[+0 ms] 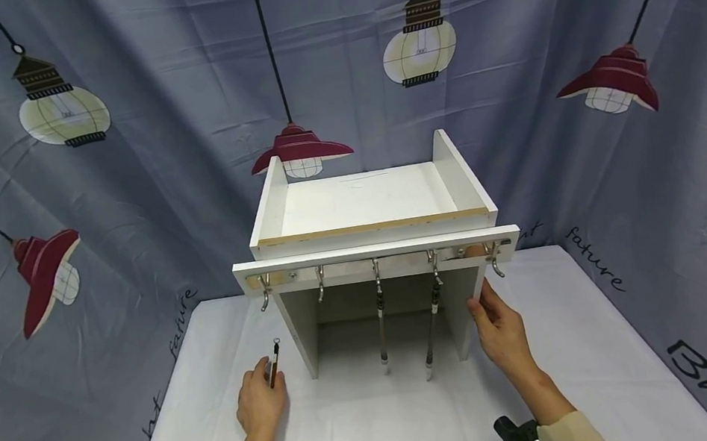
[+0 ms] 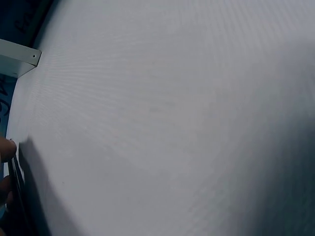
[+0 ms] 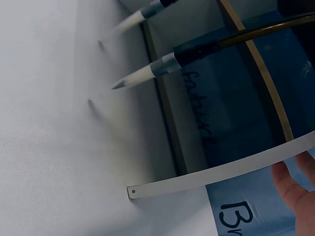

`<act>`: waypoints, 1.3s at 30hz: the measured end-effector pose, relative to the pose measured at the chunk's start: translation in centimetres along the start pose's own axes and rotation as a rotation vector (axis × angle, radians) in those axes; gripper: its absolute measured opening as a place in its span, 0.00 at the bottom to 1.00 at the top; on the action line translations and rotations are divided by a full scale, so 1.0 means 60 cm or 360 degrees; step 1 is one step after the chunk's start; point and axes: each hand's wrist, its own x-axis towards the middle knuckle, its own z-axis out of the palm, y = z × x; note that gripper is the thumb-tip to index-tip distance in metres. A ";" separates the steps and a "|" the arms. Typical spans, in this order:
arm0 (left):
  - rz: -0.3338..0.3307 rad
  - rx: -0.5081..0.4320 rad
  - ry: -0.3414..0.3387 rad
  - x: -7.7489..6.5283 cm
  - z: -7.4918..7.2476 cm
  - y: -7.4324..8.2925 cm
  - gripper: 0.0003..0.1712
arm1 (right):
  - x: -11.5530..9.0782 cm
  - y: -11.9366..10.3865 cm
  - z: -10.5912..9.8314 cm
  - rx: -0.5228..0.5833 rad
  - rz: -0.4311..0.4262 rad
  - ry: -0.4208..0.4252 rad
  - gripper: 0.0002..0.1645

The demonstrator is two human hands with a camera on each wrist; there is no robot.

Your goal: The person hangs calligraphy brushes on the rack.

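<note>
With our left hand (image 1: pixel 261 401) we pinched a dark brush (image 1: pixel 275 367), its ringed end tilted up and away, just left of the white rack (image 1: pixel 345 255); our fingers hid the brush's lower part. Our right hand (image 1: pixel 505 331) lay released, fairly straight fingers touching the rack's right side panel (image 1: pixel 466 310) from its outer side. Between the panels, we had one hanging brush (image 1: pixel 381 326) on the middle hook (image 1: pixel 376 270) and another brush (image 1: pixel 435 314) on the hook to its right, both with pale tips down. The rack stood at the far side of the white-covered table (image 1: pixel 575 347), before a lamp-patterned curtain (image 1: pixel 182 161).
</note>
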 end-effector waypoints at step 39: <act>0.0131 -0.0049 0.0077 -0.005 -0.021 0.011 0.22 | 0.000 0.000 0.000 -0.0036 -0.0006 -0.0029 0.36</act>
